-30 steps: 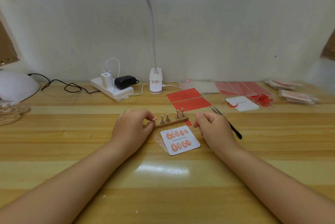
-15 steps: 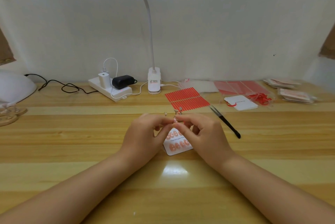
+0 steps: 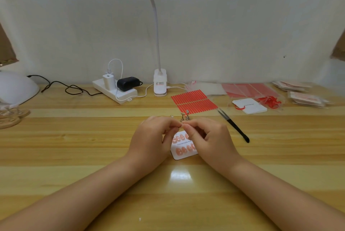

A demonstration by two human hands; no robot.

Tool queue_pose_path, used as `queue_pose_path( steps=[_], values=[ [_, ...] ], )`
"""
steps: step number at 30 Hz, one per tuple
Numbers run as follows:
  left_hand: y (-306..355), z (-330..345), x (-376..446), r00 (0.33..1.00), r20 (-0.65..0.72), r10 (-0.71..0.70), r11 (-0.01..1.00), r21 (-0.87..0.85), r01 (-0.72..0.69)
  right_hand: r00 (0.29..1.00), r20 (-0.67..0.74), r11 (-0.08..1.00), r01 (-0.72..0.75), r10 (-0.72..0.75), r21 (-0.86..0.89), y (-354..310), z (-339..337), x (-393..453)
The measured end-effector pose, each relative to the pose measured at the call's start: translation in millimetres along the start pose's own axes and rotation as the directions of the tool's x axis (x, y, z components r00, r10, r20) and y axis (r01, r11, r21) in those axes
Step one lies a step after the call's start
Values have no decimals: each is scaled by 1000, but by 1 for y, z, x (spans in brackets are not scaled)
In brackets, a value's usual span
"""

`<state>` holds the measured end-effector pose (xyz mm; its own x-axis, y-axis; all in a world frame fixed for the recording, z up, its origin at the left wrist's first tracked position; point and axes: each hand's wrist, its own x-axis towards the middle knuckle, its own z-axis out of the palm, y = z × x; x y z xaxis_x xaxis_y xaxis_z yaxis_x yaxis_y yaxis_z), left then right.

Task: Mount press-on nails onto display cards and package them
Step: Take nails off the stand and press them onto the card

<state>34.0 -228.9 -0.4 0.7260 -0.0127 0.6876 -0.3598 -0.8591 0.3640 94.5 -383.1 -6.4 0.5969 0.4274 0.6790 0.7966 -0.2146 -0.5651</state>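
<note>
Meeting fingertip to fingertip above the display card (image 3: 182, 149), the left hand (image 3: 151, 137) and right hand (image 3: 211, 140) pinch something too small to identify. Orange press-on nails sit in rows on the card, which lies on the tabletop (image 3: 74, 148). Metal nail stands (image 3: 184, 116) rise just beyond; black tweezers (image 3: 233, 126) lie right.

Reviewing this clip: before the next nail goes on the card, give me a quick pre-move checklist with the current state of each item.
1. Both hands meet above the card: left hand, right hand: ok.
2. Nail held in the fingertips: too small to see: cannot tell.
3. Display card flat on the table: ok.
4. Free slot on the card: hands cover part of it: cannot tell.
5. Tweezers within reach, right of the hands: ok.
6. Red adhesive strips lying behind the hands: ok.
</note>
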Motion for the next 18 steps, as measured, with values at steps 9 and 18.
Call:
queue_pose_path(
  steps=[9,18],
  values=[
    [-1,1,0,1000,-3,-9,1000,8,9,955,104,908,-296,277,296,-4,0,2],
    [0,2,0,1000,3,-4,1000,14,3,883,186,763,-467,431,447,-4,-1,3]
  ],
)
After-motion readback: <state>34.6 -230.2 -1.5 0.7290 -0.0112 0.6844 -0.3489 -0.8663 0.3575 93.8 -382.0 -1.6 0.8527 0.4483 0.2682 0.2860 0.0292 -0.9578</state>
